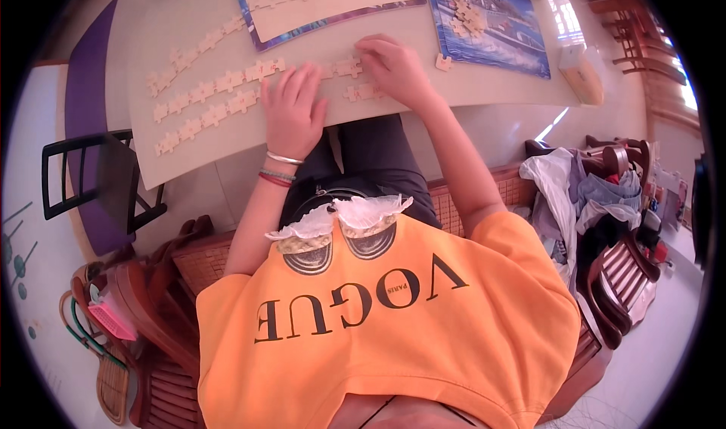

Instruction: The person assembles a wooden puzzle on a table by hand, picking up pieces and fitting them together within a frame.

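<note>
Pale jigsaw pieces lie back side up in rows on a light table. My left hand (295, 111) rests with its fingers stretched out at the right part of a long middle row (219, 82), covering some pieces. To its right, my right hand (397, 69) has its fingers bent together beside a short run of joined pieces (344, 68); whatever they pinch is hidden. Another short strip (363, 92) sits below that hand, close to the table's near edge. A lower row (208, 121) runs left of my left hand.
At the far side lies a framed puzzle board (299, 32) with more rows. A blue ship picture (507, 35) carries a pile of loose pieces (467, 17); a single piece (444, 62) lies by its corner. A box (581, 75) stands at the table's right end, a black chair (102, 175) at left.
</note>
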`<state>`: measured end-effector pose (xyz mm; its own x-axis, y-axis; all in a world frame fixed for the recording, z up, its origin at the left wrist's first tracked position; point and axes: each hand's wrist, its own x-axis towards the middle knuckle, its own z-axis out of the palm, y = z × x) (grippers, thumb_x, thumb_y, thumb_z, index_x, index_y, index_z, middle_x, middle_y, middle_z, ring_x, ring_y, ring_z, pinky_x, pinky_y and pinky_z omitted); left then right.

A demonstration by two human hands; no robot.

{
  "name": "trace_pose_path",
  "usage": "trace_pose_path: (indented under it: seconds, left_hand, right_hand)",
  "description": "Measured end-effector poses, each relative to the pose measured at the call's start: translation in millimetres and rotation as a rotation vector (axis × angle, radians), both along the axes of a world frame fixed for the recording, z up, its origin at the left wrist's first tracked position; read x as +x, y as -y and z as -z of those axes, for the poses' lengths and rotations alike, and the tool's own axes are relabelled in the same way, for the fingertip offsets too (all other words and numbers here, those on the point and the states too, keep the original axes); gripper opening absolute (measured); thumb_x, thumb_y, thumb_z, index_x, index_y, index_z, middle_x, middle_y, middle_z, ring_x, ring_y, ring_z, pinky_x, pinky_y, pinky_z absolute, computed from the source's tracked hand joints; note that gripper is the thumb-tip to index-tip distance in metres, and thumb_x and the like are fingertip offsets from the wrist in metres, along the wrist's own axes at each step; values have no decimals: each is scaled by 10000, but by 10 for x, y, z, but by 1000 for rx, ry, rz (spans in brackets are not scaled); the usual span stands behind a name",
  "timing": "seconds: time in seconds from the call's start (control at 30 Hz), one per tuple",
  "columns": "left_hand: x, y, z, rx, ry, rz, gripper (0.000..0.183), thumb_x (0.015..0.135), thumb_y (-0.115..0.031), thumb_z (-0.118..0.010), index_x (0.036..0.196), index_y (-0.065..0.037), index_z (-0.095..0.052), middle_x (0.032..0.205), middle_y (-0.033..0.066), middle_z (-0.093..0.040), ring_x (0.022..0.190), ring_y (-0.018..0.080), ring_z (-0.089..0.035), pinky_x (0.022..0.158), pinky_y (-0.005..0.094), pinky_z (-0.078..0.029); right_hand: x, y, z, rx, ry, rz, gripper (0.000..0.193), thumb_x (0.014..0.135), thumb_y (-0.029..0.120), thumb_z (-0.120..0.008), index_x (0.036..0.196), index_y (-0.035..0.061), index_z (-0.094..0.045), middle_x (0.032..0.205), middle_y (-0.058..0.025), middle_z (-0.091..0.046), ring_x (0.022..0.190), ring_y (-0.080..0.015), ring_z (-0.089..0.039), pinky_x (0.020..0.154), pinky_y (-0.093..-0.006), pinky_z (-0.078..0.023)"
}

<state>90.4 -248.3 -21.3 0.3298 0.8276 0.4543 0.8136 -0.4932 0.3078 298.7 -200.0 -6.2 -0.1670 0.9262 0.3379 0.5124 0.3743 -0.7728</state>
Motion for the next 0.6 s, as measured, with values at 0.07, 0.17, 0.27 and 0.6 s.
trace_pose_path:
  seconds: [0.07,0.17,0.27,0.6]
  left_hand:
    - [-109,53,11,37,123,39,451,810,-186,-627,1247,-100,-556,1285,61,-531,1188,271,-475,1055,529,-261]
    - [-273,176,-10,68,207,31,488,788,-127,-627,1261,-51,-535,1283,99,-532,1171,280,-497,1055,494,-283]
    - [-359,299,-38,68,248,0,526,767,-102,-640,1270,-14,-513,1251,138,-538,1132,304,-514,1023,471,-330]
    - [-405,423,86,-25,252,-52,595,750,-84,-647,1309,2,-464,1169,177,-557,1083,353,-517,975,455,-375]
  right_hand:
    - [13,134,-44,64,73,36,149,809,36,-623,949,11,-666,969,-114,-655,871,-298,-599,775,-366,-496]
    - [-86,384,-25,178,148,33,134,774,28,-642,907,17,-655,947,-102,-651,878,-289,-598,773,-377,-483]
    - [-338,600,-36,210,170,-78,170,734,34,-672,902,38,-646,947,-88,-645,889,-285,-592,794,-387,-467]
    - [-741,529,-67,186,296,-183,431,701,98,-715,1113,79,-590,1066,-59,-635,1001,-251,-566,865,-385,-433]
